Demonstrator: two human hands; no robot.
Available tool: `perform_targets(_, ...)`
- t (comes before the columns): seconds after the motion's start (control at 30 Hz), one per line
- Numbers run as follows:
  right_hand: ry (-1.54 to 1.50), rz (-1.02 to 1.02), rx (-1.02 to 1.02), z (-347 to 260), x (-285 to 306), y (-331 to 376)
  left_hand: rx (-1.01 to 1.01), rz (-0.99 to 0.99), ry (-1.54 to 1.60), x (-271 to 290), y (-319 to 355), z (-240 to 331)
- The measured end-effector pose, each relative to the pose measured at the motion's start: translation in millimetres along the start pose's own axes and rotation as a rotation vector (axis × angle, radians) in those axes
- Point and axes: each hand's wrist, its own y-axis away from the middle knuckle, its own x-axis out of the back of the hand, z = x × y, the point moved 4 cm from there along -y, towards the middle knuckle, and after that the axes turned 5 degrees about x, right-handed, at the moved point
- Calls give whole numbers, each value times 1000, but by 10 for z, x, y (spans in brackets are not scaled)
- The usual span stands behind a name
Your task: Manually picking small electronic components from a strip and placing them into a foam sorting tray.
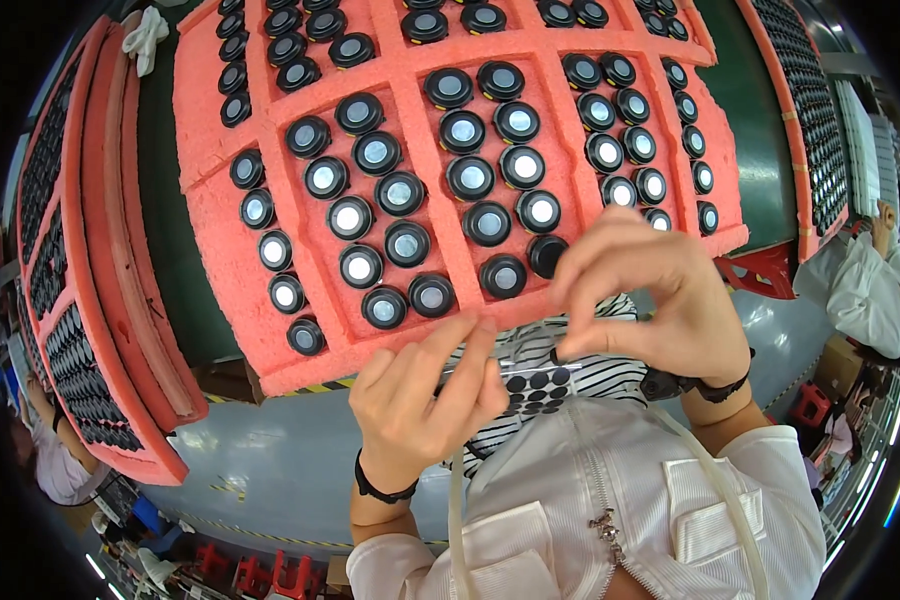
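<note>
A pink foam tray (220,250) divided into compartments lies before me, filled with several round black parts with shiny centres (487,222). My left hand (425,395) and my right hand (655,300) are held close together just below the tray's near edge. Between them is a small clear sheet carrying several black round dots (537,388). My left hand's fingers pinch the sheet's left end. My right hand's thumb and fingertips close on its upper right edge, near a black part (547,254) at the tray's front. What exactly the right fingertips grip is hidden.
More pink foam trays of the same black parts stand at the left (80,300) and at the far right (810,110). The green tabletop (170,200) shows between trays. A person in white (870,290) works at the right, another at the lower left (55,465). Red stools (270,575) stand on the floor.
</note>
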Motion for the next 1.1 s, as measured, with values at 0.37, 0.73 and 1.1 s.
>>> perform_targets(0.37, 347, 284, 70, 128, -272, -112, 33, -50, -1, -109, -10, 68)
perform_targets(0.73, 381, 288, 83, 145, -294, -130, 66, -36, 13, -117, -8, 54)
perform_targets(1.1, 165, 177, -34, -93, -84, -31, 18, 69, -22, 43, -26, -5)
